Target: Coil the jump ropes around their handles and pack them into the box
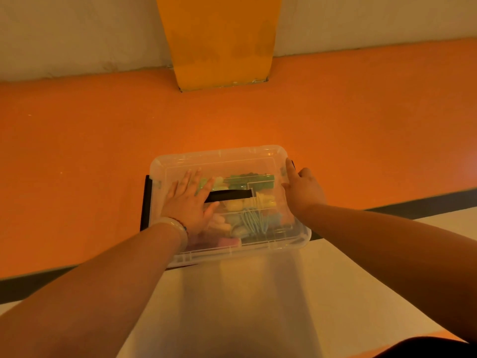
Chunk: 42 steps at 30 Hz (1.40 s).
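Lidded clear box (219,152) on orange floor (77,151) — coiled jump ropes (254,220) inside. Left hand (189,202) flat, fingers spread, on its lid (180,164); right hand (303,188) at box's right rim, index straight — grip unclear.

Floor (77,140): orange, matte, wide across the middle.
Wall (77,34): off-white, scuffed near the base.
Pillar (219,40): yellow, against the wall, top centre.
Stripe (426,205): dark, slanting along the orange edge.
Near strip (258,306): cream, smooth.
Light: warm, dim, brightest at mid-floor.
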Each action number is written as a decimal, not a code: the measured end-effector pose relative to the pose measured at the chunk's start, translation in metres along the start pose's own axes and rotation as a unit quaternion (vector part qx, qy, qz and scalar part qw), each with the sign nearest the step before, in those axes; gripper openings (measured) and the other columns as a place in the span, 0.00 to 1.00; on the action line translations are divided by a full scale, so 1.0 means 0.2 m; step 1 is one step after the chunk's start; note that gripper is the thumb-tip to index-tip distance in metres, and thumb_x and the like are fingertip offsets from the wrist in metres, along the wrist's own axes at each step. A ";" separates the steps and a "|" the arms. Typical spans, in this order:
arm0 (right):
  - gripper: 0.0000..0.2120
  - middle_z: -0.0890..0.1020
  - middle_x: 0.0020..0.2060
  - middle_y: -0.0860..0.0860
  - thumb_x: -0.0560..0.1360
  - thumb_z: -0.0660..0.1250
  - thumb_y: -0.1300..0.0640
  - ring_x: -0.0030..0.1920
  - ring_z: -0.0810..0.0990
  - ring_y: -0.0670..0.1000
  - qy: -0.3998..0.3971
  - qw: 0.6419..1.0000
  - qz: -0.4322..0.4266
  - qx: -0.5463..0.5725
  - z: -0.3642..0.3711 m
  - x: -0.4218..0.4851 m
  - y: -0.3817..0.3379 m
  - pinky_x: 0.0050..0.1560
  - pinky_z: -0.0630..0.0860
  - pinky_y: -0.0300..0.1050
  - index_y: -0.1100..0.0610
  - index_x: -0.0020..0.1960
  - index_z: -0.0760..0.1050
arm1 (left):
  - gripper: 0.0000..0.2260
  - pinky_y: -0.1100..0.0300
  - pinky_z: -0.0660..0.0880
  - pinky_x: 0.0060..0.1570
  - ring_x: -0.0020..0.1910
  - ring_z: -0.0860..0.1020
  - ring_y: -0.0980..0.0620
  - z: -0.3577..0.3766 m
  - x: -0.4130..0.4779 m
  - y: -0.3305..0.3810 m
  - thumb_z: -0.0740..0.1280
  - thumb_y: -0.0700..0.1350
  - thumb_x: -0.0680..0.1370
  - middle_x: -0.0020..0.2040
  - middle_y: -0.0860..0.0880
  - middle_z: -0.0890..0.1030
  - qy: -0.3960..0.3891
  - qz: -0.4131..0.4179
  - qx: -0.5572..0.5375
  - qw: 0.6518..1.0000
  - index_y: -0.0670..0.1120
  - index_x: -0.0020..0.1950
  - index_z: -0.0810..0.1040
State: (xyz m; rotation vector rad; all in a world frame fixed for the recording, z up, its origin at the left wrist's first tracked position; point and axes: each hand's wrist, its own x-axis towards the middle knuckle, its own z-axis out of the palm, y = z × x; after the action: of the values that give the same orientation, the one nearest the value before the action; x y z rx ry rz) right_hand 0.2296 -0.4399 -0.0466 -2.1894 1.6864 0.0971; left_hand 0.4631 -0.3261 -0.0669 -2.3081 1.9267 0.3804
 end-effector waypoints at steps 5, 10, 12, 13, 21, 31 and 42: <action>0.28 0.67 0.64 0.59 0.84 0.51 0.55 0.62 0.68 0.60 0.004 0.998 -0.020 -0.059 -0.01 -0.02 -0.03 0.57 0.71 0.54 0.46 0.78 0.40 | 0.31 0.48 0.37 0.74 0.77 0.35 0.47 0.00 -0.04 -0.14 0.45 0.66 0.79 0.79 0.47 0.36 0.001 -0.047 0.013 0.999 0.57 0.78 0.38; 0.27 0.42 0.78 0.52 0.83 0.47 0.46 0.77 0.46 0.61 -0.034 0.996 -0.052 -0.068 0.03 -0.08 -0.04 0.71 0.64 0.60 0.43 0.78 0.39 | 0.33 0.47 0.36 0.73 0.76 0.34 0.44 0.01 -0.06 -0.15 0.45 0.69 0.77 0.78 0.47 0.35 -0.004 -0.076 -0.001 0.997 0.59 0.77 0.36; 0.29 0.35 0.77 0.49 0.81 0.44 0.38 0.77 0.40 0.61 -0.064 0.993 -0.050 -0.086 0.07 -0.11 -0.04 0.72 0.61 0.62 0.41 0.77 0.35 | 0.33 0.46 0.35 0.73 0.76 0.34 0.43 0.01 -0.05 -0.15 0.45 0.70 0.77 0.78 0.47 0.35 -0.005 -0.084 -0.005 0.996 0.60 0.77 0.36; 0.30 0.33 0.76 0.49 0.79 0.43 0.36 0.77 0.39 0.62 -0.069 0.991 -0.048 -0.102 0.08 -0.12 -0.04 0.72 0.61 0.62 0.41 0.76 0.33 | 0.33 0.46 0.35 0.73 0.76 0.34 0.43 0.02 -0.05 -0.15 0.45 0.70 0.76 0.78 0.47 0.35 -0.006 -0.086 -0.006 0.996 0.60 0.77 0.36; 0.34 0.30 0.75 0.51 0.76 0.39 0.32 0.76 0.37 0.64 -0.074 0.983 -0.069 -0.156 0.11 -0.11 -0.12 0.74 0.56 0.60 0.43 0.75 0.29 | 0.32 0.45 0.36 0.74 0.77 0.37 0.43 0.01 -0.06 -0.20 0.48 0.68 0.78 0.79 0.48 0.36 -0.007 -0.108 -0.019 0.994 0.60 0.77 0.38; 0.33 0.31 0.76 0.50 0.78 0.41 0.32 0.76 0.38 0.63 -0.065 0.983 -0.107 -0.133 0.20 -0.05 -0.41 0.74 0.50 0.59 0.42 0.75 0.30 | 0.32 0.45 0.37 0.74 0.78 0.39 0.43 0.00 -0.11 -0.50 0.50 0.66 0.79 0.79 0.49 0.37 -0.003 -0.149 -0.019 0.989 0.60 0.78 0.40; 0.33 0.33 0.76 0.52 0.77 0.39 0.32 0.76 0.34 0.62 -0.045 0.980 -0.110 -0.162 0.21 -0.04 -0.41 0.75 0.44 0.60 0.43 0.76 0.32 | 0.32 0.43 0.37 0.74 0.78 0.40 0.42 0.00 -0.10 -0.51 0.49 0.65 0.79 0.79 0.47 0.38 -0.004 -0.143 0.006 0.990 0.58 0.78 0.40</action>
State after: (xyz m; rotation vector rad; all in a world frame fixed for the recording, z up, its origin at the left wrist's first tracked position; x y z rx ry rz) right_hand 0.3129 -0.4011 -0.0628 -2.5498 1.4518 0.4313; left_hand 0.5590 -0.2880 -0.0683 -2.5195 1.5552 0.3453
